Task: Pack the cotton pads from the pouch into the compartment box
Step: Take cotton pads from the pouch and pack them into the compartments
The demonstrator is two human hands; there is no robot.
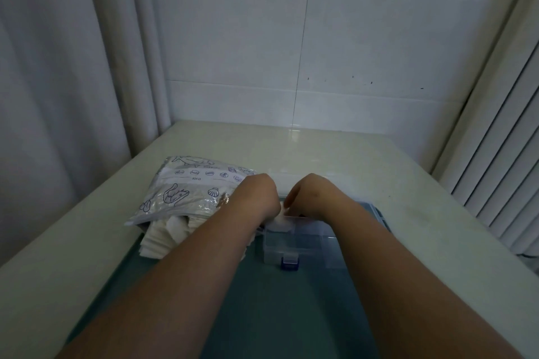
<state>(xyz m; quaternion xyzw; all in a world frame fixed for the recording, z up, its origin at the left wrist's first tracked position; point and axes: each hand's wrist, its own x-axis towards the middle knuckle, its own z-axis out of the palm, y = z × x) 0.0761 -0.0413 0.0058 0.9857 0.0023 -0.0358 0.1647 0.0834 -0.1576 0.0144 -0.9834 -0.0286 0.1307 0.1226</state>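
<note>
A clear plastic compartment box (303, 245) with a blue latch stands on a teal mat, its lid open toward the wall. A white cotton pad (278, 223) lies at the box's far-left compartment. My left hand (256, 195) and my right hand (309, 195) bend down over that corner, fingers curled out of sight behind the wrists; whether they pinch the pad is hidden. A printed zip pouch (186, 189) lies to the left, with a stack of white cotton pads (166, 237) spilling from its near end.
The teal mat (262, 300) covers the near part of a pale table (350, 160). White curtains hang on the left, a tiled wall stands behind, and a ribbed white panel (501, 154) rises at the right.
</note>
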